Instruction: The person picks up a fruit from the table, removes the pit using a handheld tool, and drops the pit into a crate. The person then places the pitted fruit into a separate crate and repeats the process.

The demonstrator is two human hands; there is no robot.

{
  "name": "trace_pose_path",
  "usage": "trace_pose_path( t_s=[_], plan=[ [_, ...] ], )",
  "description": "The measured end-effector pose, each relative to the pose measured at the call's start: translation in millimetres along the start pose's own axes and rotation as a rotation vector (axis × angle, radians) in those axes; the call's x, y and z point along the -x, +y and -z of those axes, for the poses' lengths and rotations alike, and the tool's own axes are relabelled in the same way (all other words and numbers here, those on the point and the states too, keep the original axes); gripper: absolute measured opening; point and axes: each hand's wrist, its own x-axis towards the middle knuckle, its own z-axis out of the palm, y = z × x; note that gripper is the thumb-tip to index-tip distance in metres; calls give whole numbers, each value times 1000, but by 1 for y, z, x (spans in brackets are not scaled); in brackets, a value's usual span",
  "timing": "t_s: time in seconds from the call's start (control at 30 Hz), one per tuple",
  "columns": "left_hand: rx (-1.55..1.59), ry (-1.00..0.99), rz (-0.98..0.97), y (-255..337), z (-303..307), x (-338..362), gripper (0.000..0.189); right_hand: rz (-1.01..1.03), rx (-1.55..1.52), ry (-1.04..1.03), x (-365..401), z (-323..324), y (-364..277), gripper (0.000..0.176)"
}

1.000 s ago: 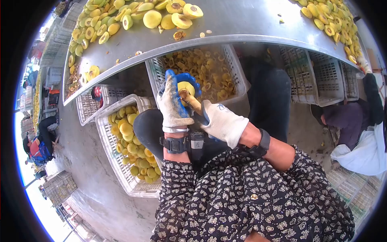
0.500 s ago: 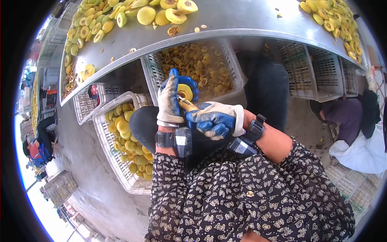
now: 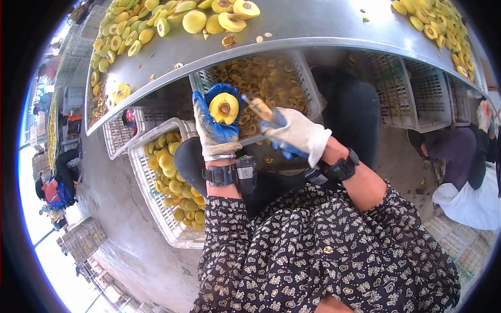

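My left hand (image 3: 213,133), in a white glove with a blue coated palm, is cupped around a yellow peach half (image 3: 230,111). The cut face is turned up and shows a brown centre. Just to its right, my right hand (image 3: 298,134), gloved alike, grips a small tool with a wooden handle (image 3: 262,110). Its metal tip points up and left, apart from the fruit. The tool and the right fingers are slightly blurred. Below both hands stands a crate of brownish-yellow fruit pieces (image 3: 282,86), partly under the table edge.
A metal table (image 3: 313,26) curves across the front, with piles of peach halves (image 3: 128,28) at left and right. A white crate (image 3: 156,216) of peach halves stands at my left. More crates (image 3: 386,99) are under the table at right. Another person (image 3: 449,151) sits at far right.
The tool has come away from the peach half, with my right hand moving right. My left hand has turned the cut face upward into view, its brown centre showing.
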Motion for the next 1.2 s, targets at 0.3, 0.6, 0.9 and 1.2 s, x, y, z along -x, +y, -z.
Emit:
trace_pose_path(
  t_s=[0.3, 0.6, 0.9, 1.2],
  plan=[
    [-490, 55, -283, -5, 0, 1, 23, 253, 958, 199, 5, -15, 0, 22],
    [-1058, 537, -728, 120, 37, 61, 20, 28, 895, 286, -7, 33, 29, 24],
    [-1636, 323, -606, 104, -73, -21, 26, 110, 737, 208, -16, 39, 50, 24],
    [-2262, 59, -447, 30, -132, -147, 50, -16, 558, 210, -10, 47, 35, 24]
  ],
)
